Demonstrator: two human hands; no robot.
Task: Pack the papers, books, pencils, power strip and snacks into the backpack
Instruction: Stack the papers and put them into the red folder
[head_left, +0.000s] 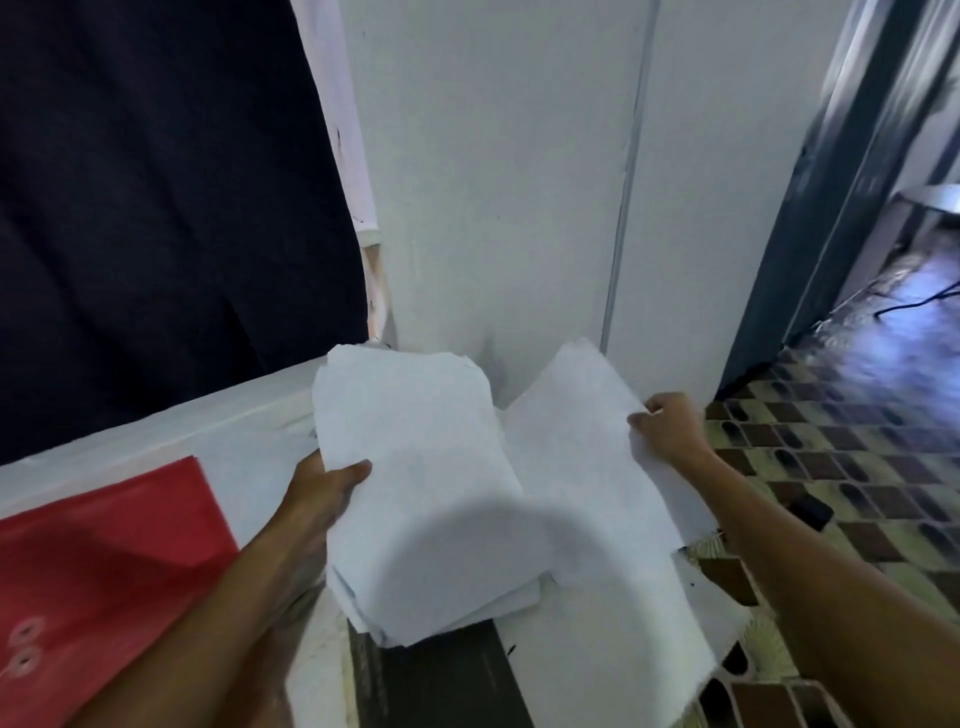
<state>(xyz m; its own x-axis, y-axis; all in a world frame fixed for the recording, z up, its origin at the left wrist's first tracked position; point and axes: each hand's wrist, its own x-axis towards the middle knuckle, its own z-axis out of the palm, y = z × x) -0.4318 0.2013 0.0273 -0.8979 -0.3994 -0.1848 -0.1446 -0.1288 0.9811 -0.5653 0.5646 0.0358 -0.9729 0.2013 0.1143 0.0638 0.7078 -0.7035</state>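
My left hand (324, 493) grips the left edge of a thick stack of white papers (415, 467), thumb on top, holding it just above the white surface. My right hand (670, 428) pinches the right edge of a separate loose white sheet (576, 441) that lies tilted to the right of the stack, partly under it. More white paper (613, 639) spreads below, near the surface's right edge. No backpack, books, pencils, power strip or snacks are in view.
A red plastic envelope folder (98, 561) with button closures lies at the lower left on the white ledge (234, 431). A white wall stands close behind. A dark curtain (156, 208) hangs at left. A tiled floor (857, 467) and doorway are at right.
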